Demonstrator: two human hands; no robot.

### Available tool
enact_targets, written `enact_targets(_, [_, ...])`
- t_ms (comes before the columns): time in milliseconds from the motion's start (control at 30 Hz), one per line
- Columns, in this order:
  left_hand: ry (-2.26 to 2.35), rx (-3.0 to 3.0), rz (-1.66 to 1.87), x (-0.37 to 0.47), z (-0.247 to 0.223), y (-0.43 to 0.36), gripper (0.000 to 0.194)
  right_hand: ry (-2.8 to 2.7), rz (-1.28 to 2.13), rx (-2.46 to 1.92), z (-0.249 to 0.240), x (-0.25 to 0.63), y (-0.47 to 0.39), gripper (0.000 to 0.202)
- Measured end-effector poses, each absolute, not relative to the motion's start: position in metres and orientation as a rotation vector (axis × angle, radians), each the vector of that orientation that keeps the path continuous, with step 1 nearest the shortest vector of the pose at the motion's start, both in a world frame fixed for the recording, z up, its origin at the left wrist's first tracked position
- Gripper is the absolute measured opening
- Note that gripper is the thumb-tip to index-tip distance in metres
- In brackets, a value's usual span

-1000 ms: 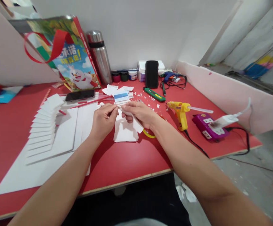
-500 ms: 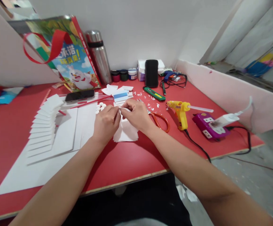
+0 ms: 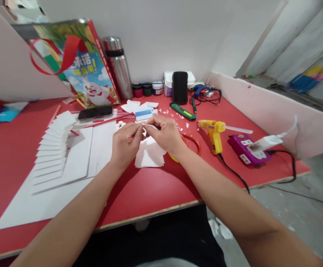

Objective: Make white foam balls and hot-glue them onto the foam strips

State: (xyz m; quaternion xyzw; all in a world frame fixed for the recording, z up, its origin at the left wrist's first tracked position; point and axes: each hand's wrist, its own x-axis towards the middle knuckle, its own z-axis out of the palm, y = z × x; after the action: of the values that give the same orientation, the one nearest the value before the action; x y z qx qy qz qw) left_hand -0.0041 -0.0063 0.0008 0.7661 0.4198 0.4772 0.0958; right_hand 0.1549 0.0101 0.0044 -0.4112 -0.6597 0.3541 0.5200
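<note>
My left hand (image 3: 126, 144) and my right hand (image 3: 165, 134) meet above the middle of the red table, fingertips pinched together. Between them is a small white piece of paper (image 3: 145, 130), mostly covered by the fingers. Just under the hands lies a stack of white paper pieces (image 3: 149, 157). Small white balls (image 3: 119, 126) sit beside my left hand, partly hidden by it. Scissors with orange handles (image 3: 195, 142) rest by my right wrist, their blades out of sight. A yellow curved edge (image 3: 173, 157) shows under that wrist.
White rectangular pieces (image 3: 50, 150) fan out over white boards at left, near a phone (image 3: 95, 112). To the right are a green utility knife (image 3: 183, 111), a yellow glue gun (image 3: 213, 134) and a purple power strip (image 3: 244, 150) with cords. A steel flask (image 3: 119, 70) stands behind.
My hands have shifted slightly, and more of the white paper piece shows between the fingertips. My right hand now covers more of the scissors, and a yellow edge has appeared under the wrist.
</note>
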Motion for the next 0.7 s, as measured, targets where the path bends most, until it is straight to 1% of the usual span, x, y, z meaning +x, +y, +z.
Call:
enact_targets(133, [1.092, 1.822, 1.434, -0.0080, -0.0003, -0.0004, 0.016, -1.643, 0.888, -0.986, 0.0083, 0.1600, 0.0110, 0.013])
enact_targets(200, [1.056, 1.699, 1.410, -0.0100, -0.0014, 0.0021, 0.016, -1.671, 0.908, -0.976, 0.0099, 0.1621, 0.0106, 0.014])
enact_targets(333, [1.090, 1.733, 1.402, -0.0121, -0.0013, 0.0035, 0.016, -1.666, 0.990, -0.921, 0.0127, 0.1624, 0.0098, 0.015])
enact_targets(533, [1.127, 1.625, 1.437, -0.0087, -0.0007, 0.0030, 0.013, -1.388, 1.301, -0.813, 0.0141, 0.1590, 0.0117, 0.017])
enact_targets(633, [1.176, 1.751, 1.426, -0.0077, -0.0007, 0.0009, 0.015, -1.413, 1.243, -0.855, 0.0122, 0.1569, 0.0105, 0.017])
enact_targets(700, [1.237, 1.940, 1.418, -0.0075, -0.0005, -0.0014, 0.020, -1.458, 1.164, -0.900, 0.0098, 0.1550, 0.0084, 0.016])
